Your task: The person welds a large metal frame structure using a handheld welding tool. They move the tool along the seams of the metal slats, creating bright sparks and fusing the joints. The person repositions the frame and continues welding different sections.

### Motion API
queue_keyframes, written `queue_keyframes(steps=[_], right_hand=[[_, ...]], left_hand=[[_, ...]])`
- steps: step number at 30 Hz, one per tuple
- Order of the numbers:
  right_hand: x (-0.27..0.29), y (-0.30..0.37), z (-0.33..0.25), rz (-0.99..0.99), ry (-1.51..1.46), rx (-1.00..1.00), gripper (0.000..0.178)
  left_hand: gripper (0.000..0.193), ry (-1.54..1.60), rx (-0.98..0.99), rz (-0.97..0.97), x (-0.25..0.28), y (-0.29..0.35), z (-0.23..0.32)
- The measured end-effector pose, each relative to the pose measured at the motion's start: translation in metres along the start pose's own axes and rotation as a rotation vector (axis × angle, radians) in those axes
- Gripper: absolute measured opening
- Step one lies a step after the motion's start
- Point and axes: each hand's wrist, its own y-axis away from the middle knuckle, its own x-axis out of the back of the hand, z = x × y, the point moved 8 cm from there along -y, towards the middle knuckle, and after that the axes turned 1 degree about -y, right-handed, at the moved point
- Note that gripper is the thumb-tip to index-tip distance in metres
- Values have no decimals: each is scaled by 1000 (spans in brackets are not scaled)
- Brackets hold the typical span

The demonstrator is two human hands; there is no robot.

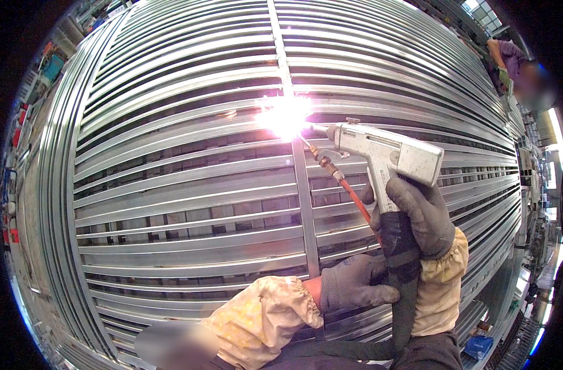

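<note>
My right hand [422, 216], in a grey glove, is closed round the grip of a silver handheld welding gun [386, 148]. Its nozzle points left at a bright pink-white arc with sparks on the middle bar [301, 203] of a metal slat panel [189, 246]. Glare hides the weld spot. Below the right hand, my gloved left hand [358, 285] grips the black-wrapped cable [404, 296] under the gun's grip; some of its fingers are hidden behind it. A thin feed nozzle with brass fittings [327, 163] and an orange-red hose [358, 202] runs beside the gun.
Long parallel metal slats fill most of the view, with gaps between them. Bundled side rails [62, 185] run along the left. Another person in a purple top [511, 54] is at the far right edge. A blue item [478, 346] lies at lower right.
</note>
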Motion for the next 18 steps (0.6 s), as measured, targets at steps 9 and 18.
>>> queue_keyframes(steps=[9, 18], right_hand=[[-1, 0, 3, -17, -15, -37, 39], [4, 2, 3, 12, -9, -13, 40]], left_hand=[[64, -87, 8, -38, 0, -1, -10], [59, -38, 41, -11, 0, 0, 1]])
